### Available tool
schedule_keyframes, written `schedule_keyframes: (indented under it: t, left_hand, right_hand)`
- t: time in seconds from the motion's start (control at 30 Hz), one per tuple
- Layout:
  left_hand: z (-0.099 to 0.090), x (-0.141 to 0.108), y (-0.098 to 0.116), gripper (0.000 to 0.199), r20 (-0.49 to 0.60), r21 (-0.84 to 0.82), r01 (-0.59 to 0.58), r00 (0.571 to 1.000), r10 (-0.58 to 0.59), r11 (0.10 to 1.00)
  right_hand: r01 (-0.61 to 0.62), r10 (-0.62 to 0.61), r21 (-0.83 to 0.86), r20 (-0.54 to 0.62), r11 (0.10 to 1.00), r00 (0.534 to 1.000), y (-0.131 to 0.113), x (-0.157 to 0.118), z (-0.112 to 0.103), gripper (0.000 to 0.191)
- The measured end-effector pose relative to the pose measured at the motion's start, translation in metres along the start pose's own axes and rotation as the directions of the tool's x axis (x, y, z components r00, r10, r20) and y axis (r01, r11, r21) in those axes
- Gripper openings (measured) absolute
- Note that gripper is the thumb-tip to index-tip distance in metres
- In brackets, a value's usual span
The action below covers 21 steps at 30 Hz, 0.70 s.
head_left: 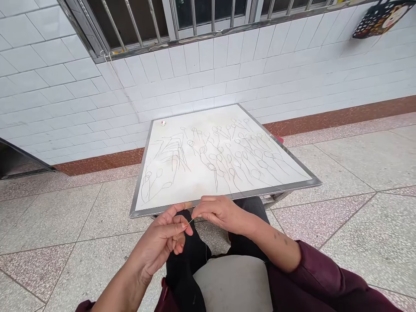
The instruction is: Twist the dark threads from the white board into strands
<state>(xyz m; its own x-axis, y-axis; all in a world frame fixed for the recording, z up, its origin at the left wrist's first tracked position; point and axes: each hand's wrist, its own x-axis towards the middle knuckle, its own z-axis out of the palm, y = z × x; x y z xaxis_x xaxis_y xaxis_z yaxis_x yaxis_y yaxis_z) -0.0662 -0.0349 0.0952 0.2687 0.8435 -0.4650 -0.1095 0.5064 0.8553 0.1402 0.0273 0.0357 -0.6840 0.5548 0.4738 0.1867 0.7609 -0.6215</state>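
Note:
Thin strands, many bent into loops with long tails, lie spread over a white square table (195, 190) with a grey metal edge. In front of its near edge, my left hand (170, 232) pinches a fine thread-like strand (190, 221) between thumb and a finger, its other fingers curled or partly extended. Close by on the right, my right hand (217, 210) pinches the same strand with thumb and forefinger. A short stretch of it shows between the two hands. A thin line hangs below, over my lap.
A small white and red item (163, 123) lies at the table's far left corner. Behind stand a tiled wall (208, 78) and a barred window (212, 19). A dotted bag (373, 21) hangs upper right. A grey cushion (234, 284) rests on my lap.

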Motion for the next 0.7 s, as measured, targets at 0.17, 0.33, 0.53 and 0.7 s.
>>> schedule_keyframes:
  t: [0.17, 0.33, 0.53, 0.7]
  left_hand:
    - [0.003, 0.005, 0.000, 0.059, -0.042, 0.220, -0.131, 0.989, 0.143, 0.967]
    - [0.008, 0.008, -0.006, 0.060, -0.157, 0.226, -0.262, 0.941, 0.301, 0.938]
    - [0.016, 0.001, -0.008, 0.061, -0.200, 0.333, -0.273, 0.915, 0.351, 0.902]
    - [0.026, 0.003, -0.009, 0.056, -0.230, 0.448, -0.295, 0.874, 0.428, 0.844]
  right_hand:
    - [-0.127, 0.126, 0.099, 0.016, 0.987, 0.992, -0.004, 0.000, 0.003, 0.020]
    - [-0.296, 0.331, 0.363, -0.037, 0.884, 0.943, -0.011, -0.001, 0.012, 0.027]
    - [-0.253, 0.338, 0.306, -0.266, 0.918, 0.903, -0.017, -0.004, 0.023, 0.009]
    - [-0.150, 0.181, 0.122, -0.305, 0.981, 0.935, -0.018, -0.006, 0.023, 0.016]
